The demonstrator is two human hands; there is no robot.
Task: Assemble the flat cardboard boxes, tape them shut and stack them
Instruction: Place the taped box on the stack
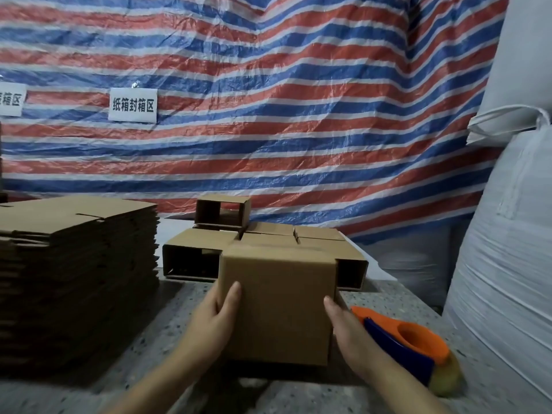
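A small brown cardboard box is held up over the speckled table between both hands. My left hand grips its left side, thumb lying on the top face. My right hand holds its right side, fingers hidden behind the box. Behind it stand several assembled open-ended boxes, one smaller box on top of them. A tall stack of flat cardboard boxes lies to the left. An orange and blue tape dispenser rests on the table just right of my right hand.
A red, white and blue striped tarp hangs behind the table with white paper signs on it. Large white woven sacks stand at the right edge. The speckled table top shows between the flat stack and the held box.
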